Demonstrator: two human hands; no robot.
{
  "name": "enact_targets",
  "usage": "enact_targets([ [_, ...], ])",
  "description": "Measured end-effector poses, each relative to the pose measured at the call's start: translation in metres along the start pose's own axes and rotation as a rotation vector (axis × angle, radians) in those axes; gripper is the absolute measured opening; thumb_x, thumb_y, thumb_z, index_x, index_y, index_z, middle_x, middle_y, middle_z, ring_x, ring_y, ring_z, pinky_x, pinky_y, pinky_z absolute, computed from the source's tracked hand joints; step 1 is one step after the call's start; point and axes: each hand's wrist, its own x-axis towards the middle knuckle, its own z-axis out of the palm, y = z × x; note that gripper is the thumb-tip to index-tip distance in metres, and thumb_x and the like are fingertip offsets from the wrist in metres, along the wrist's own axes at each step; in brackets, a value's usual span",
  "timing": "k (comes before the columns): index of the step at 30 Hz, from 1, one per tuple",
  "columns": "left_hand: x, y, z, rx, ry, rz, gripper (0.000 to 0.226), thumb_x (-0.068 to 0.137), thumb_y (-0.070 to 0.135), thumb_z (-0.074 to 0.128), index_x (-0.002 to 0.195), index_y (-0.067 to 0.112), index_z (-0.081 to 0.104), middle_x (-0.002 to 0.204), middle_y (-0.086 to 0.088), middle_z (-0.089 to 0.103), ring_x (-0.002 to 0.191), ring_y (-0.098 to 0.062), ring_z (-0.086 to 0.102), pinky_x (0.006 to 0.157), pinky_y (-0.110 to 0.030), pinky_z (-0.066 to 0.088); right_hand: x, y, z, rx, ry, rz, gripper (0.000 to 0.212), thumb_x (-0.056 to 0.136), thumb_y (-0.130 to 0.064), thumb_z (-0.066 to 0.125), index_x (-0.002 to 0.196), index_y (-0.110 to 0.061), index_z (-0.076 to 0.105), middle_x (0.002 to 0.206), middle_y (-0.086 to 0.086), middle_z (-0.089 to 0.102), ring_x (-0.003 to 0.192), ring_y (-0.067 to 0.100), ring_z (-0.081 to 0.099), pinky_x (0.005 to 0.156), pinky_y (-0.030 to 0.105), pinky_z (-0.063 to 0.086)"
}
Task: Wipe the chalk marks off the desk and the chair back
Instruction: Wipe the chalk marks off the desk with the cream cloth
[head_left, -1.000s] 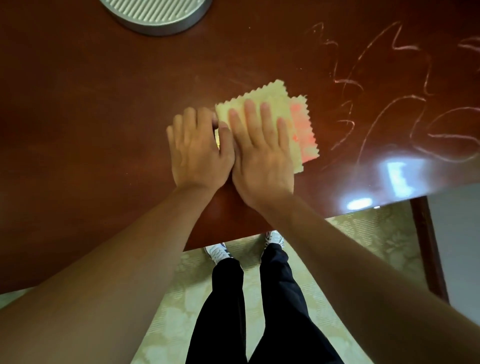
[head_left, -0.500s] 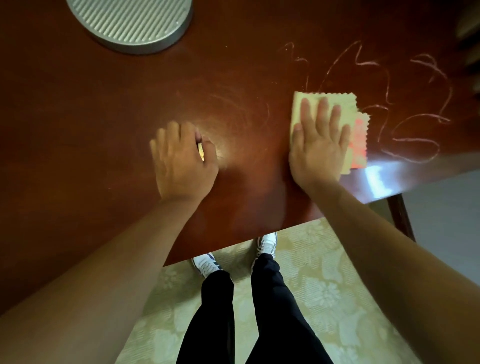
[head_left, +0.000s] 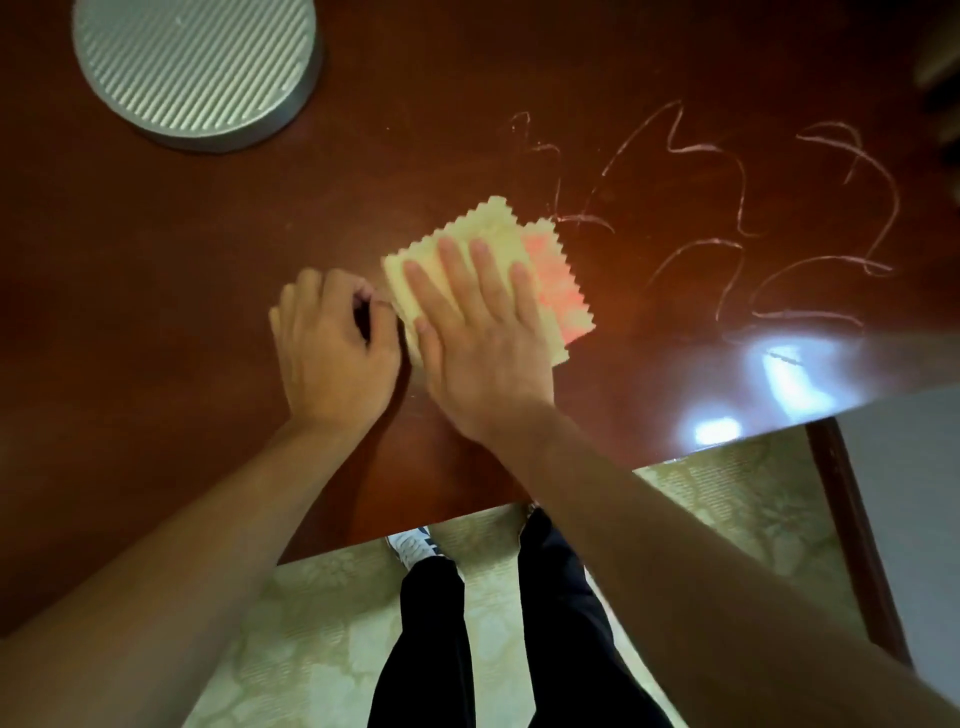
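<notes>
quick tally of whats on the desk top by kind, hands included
Hands: 2, the left hand and the right hand, pressed flat on the cloth
Cloths: 1, a folded yellow and pink cloth
Round ribbed metal discs: 1, the disc
Patches of chalk marks: 1, the chalk marks on the desk
Total: 5

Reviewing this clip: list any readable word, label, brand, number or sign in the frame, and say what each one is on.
None can be read.
Chalk marks on the desk: loose scribbled lines, no letters or digits I can make out.
Cloth under the right hand: pink patterned patch, no legible text.
Round ribbed metal object: no visible label or brand.
Shoe: stripes only, no brand readable.
</notes>
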Motion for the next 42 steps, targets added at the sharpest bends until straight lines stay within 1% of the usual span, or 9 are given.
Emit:
enact_targets([
  [4,0.016,0.051,0.030,-0.018,0.029,0.035,0.012,0.092,0.022,0.055,0.089,0.013,0.061,0.094,-0.007,0.058,0.090,-0.026,0.052,0.083,-0.038,0.038,0.044,0.063,-0.018,-0.042,0.029,0.057,0.055,0.103,-0.041,0.007,0.157,-0.031,0.005,0.166,0.003,0.001,0.152,0.026,-0.005,0.122,0.051,0.001],
  [8,0.044,0.084,0.058,0.015,0.045,0.055,0.017,0.092,0.024,0.051,0.091,0.012,0.062,0.095,-0.009,0.059,0.091,-0.029,0.053,0.084,-0.040,0.039,0.044,0.117,-0.028,-0.071,0.028,0.139,0.056,0.102,-0.043,0.001,0.157,-0.032,-0.002,0.166,0.001,-0.004,0.152,0.025,-0.008,0.123,0.049,-0.002],
  [14,0.060,0.093,0.071,0.119,0.052,0.044,0.017,0.094,0.023,0.048,0.091,0.010,0.057,0.094,-0.011,0.055,0.087,-0.030,0.049,0.082,-0.043,0.038,0.057,0.152,-0.039,-0.032,0.038,0.166,0.056,0.102,-0.042,0.003,0.157,-0.032,-0.001,0.166,0.000,-0.005,0.152,0.024,-0.010,0.122,0.049,-0.004],
  [18,0.061,0.097,0.070,0.159,0.038,0.033,0.018,0.096,0.022,0.047,0.091,0.008,0.058,0.093,-0.012,0.055,0.086,-0.030,0.049,0.080,-0.043,0.037,0.090,0.155,-0.045,-0.015,0.061,0.191,0.056,0.103,-0.040,0.008,0.157,-0.031,0.002,0.166,0.001,-0.003,0.152,0.027,-0.008,0.122,0.051,-0.004],
  [25,0.062,0.099,0.070,0.155,0.041,0.007,0.018,0.099,0.020,0.047,0.091,0.007,0.057,0.089,-0.011,0.055,0.081,-0.029,0.048,0.077,-0.044,0.038,0.137,0.127,-0.048,0.011,0.024,0.058,0.054,0.105,-0.039,0.013,0.157,-0.031,0.006,0.166,0.002,-0.001,0.152,0.027,-0.008,0.122,0.053,-0.003],
  [32,0.060,0.098,0.069,0.153,0.051,0.013,0.016,0.098,0.016,0.046,0.091,0.006,0.056,0.089,-0.013,0.054,0.081,-0.031,0.048,0.076,-0.044,0.037,0.045,0.122,-0.038,-0.036,-0.094,-0.206,0.054,0.104,-0.040,0.009,0.158,-0.031,0.011,0.166,0.003,0.004,0.152,0.028,-0.005,0.122,0.051,0.001],
  [36,0.061,0.100,0.069,0.169,0.046,0.021,0.016,0.097,0.016,0.047,0.092,0.005,0.058,0.089,-0.013,0.055,0.079,-0.031,0.049,0.075,-0.044,0.038,0.044,0.137,-0.042,0.002,-0.098,-0.118,0.053,0.104,-0.043,0.012,0.157,-0.035,0.013,0.166,-0.001,0.003,0.152,0.023,-0.008,0.122,0.047,-0.005],
  [40,0.062,0.097,0.071,0.175,0.032,0.014,0.015,0.097,0.018,0.045,0.091,0.010,0.056,0.089,-0.008,0.053,0.079,-0.026,0.047,0.074,-0.040,0.037,0.128,0.141,-0.056,0.027,0.040,0.071,0.054,0.104,-0.041,0.017,0.157,-0.033,0.016,0.166,0.002,0.007,0.152,0.028,-0.002,0.121,0.050,-0.002],
  [42,0.061,0.095,0.071,0.167,0.043,0.013,0.015,0.097,0.018,0.043,0.091,0.012,0.055,0.087,-0.004,0.051,0.077,-0.022,0.044,0.073,-0.035,0.034,0.171,0.129,-0.056,0.028,0.044,0.052,0.053,0.104,-0.038,0.018,0.157,-0.031,0.014,0.166,0.004,0.004,0.152,0.029,-0.004,0.121,0.052,-0.003],
])
